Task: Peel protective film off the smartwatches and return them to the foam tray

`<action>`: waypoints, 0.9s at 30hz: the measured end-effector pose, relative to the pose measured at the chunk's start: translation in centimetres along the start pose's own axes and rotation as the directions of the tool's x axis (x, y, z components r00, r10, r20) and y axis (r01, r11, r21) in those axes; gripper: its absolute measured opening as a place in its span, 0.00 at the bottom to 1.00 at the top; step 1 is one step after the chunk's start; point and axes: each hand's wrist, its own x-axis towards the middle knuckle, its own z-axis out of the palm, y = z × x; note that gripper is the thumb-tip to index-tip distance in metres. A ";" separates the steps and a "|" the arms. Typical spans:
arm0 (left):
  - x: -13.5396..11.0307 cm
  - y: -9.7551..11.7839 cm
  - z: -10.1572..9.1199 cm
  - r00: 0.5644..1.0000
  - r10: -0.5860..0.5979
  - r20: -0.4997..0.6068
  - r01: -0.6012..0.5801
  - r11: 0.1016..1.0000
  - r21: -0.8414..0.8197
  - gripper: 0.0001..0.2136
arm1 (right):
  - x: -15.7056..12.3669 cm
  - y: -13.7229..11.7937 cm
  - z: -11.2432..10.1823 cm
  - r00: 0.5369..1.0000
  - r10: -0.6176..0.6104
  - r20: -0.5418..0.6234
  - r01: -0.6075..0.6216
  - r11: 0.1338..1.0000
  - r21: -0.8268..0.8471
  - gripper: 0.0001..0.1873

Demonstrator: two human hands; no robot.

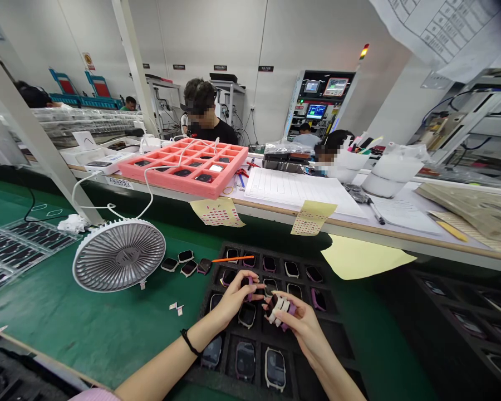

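Pink sleeve point(95, 394) at the bottom left, bare left forearm point(162, 359) angling up from it, and straight to the action low in the middle of the frame, over a black foam tray point(332, 334) carrying watch cases point(275, 368)! Handling these well, I'd say, means pressing on rims only, fingertips off the glass, and holding the stack square so no case slides or scuffs its neighbour. Now the holds: left grip point(236, 296), clamped on a purple watch case point(249, 296), thumb and fingers parted only by the piece itself. Right grip point(301, 318), spread wider, clamped around a short stack of cases point(278, 307), white and purple rims together. Any fingertip touching the tray? Can't tell!
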 end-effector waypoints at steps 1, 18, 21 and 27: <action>0.0 0.0 0.0 1.000 0.002 0.001 -0.002 1.000 0.002 0.10 | 0.0 0.0 0.0 1.000 0.000 -0.002 0.000 1.000 -0.008 0.24; -0.1 0.1 0.0 1.000 0.011 0.003 -0.011 1.000 0.014 0.12 | -0.1 -0.1 0.1 1.000 -0.013 0.001 0.013 1.000 0.004 0.26; -0.1 0.0 -0.1 1.000 0.013 0.002 -0.013 1.000 0.014 0.11 | -0.1 0.0 0.1 1.000 -0.013 -0.004 0.013 1.000 0.005 0.26; -0.1 0.1 0.0 1.000 0.016 -0.002 -0.016 1.000 0.021 0.12 | -0.2 -0.1 0.1 1.000 -0.014 -0.008 0.014 1.000 -0.004 0.26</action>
